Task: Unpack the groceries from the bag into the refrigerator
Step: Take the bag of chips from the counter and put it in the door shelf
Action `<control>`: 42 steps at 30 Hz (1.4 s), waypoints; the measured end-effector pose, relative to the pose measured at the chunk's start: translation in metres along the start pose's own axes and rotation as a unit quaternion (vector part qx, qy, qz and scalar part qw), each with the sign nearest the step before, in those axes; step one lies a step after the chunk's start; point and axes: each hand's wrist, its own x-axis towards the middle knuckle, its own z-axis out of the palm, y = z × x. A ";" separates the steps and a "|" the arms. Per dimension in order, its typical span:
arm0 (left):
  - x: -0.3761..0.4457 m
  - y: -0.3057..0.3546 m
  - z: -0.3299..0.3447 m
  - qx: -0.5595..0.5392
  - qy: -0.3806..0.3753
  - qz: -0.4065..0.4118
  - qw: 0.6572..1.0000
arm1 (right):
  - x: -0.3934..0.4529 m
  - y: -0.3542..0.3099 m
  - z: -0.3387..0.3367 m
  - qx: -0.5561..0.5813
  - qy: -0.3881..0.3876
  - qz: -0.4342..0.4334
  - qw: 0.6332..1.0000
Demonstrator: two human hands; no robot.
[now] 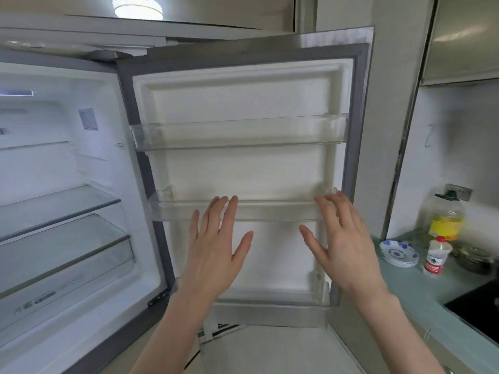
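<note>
With my left hand (213,249) and right hand (343,238) spread empty before the middle door shelf (270,210), a careless push could unseat it.

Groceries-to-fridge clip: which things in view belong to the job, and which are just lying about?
Job:
refrigerator, open
door with its clear bins
left hand, empty
right hand, empty
No bag or groceries in view.

Lying about:
oil bottle
small bottle
stacked plates
pot
</note>
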 end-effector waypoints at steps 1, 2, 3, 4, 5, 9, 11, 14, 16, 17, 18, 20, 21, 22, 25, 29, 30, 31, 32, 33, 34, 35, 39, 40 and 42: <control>0.005 -0.002 0.002 0.005 0.003 0.004 1.000 | 0.003 0.004 0.004 -0.001 -0.002 0.001 1.000; 0.009 -0.003 0.003 0.011 0.010 0.009 1.000 | 0.005 0.007 0.007 -0.004 -0.005 0.004 1.000; 0.013 -0.004 0.005 0.018 0.018 0.014 1.000 | 0.008 0.009 0.010 -0.008 -0.010 0.009 1.000; 0.016 -0.005 0.006 0.023 0.023 0.020 0.999 | 0.011 0.011 0.013 -0.012 -0.014 0.014 1.000; 0.018 -0.006 0.008 0.025 0.027 0.026 0.999 | 0.013 0.012 0.016 -0.017 -0.017 0.017 1.000; 0.023 -0.008 0.012 0.008 0.023 0.045 0.999 | 0.016 0.013 0.022 -0.049 -0.027 0.034 0.998; 0.023 -0.009 0.012 -0.024 0.021 0.053 0.998 | 0.015 0.008 0.021 -0.072 -0.034 0.055 0.995; 0.018 -0.008 0.011 -0.085 0.019 0.072 0.994 | 0.008 -0.006 0.014 -0.080 -0.037 0.084 0.993; 0.014 -0.005 0.010 -0.122 0.024 0.091 0.988 | -0.003 -0.016 0.004 -0.080 -0.024 0.094 0.992; 0.011 -0.002 0.011 -0.141 0.027 0.101 0.984 | -0.011 -0.020 -0.003 -0.084 -0.016 0.099 0.991; 0.009 0.001 0.012 -0.160 0.028 0.111 0.981 | -0.020 -0.025 -0.011 -0.093 -0.008 0.105 0.990; 0.004 0.010 0.017 -0.185 0.023 0.134 0.973 | -0.041 -0.030 -0.027 -0.128 -0.002 0.122 0.984; 0.002 0.015 0.022 -0.195 0.019 0.144 0.970 | -0.053 -0.031 -0.035 -0.152 -0.002 0.133 0.980; 0.000 0.023 0.026 -0.206 0.015 0.152 0.967 | -0.066 -0.032 -0.045 -0.176 -0.006 0.144 0.974; -0.009 0.054 0.040 -0.250 -0.007 0.172 0.953 | -0.105 -0.030 -0.076 -0.231 -0.017 0.185 0.955; -0.029 0.104 0.050 -0.310 -0.041 0.216 0.925 | -0.160 -0.026 -0.121 -0.279 -0.035 0.250 0.926; -0.034 0.118 0.051 -0.324 -0.046 0.227 0.917 | -0.172 -0.024 -0.132 -0.289 -0.035 0.266 0.919; -0.038 0.133 0.050 -0.335 -0.051 0.237 0.910 | -0.184 -0.023 -0.144 -0.298 -0.031 0.281 0.912; -0.043 0.148 0.049 -0.345 -0.057 0.248 0.903 | -0.197 -0.022 -0.155 -0.307 -0.026 0.295 0.905; -0.049 0.164 0.048 -0.357 -0.064 0.260 0.895 | -0.209 -0.020 -0.167 -0.315 -0.019 0.309 0.897; -0.054 0.181 0.046 -0.370 -0.071 0.271 0.886 | -0.221 -0.018 -0.178 -0.323 -0.011 0.323 0.889; -0.059 0.198 0.044 -0.384 -0.075 0.283 0.876 | -0.232 -0.016 -0.190 -0.331 -0.004 0.337 0.881; -0.080 0.270 0.029 -0.432 -0.085 0.320 0.839 | -0.271 0.000 -0.240 -0.367 0.018 0.376 0.851; -0.086 0.287 0.024 -0.440 -0.088 0.328 0.831 | -0.280 0.006 -0.253 -0.375 0.021 0.382 0.845; -0.099 0.323 0.015 -0.457 -0.100 0.342 0.815 | -0.297 0.018 -0.279 -0.389 0.026 0.389 0.834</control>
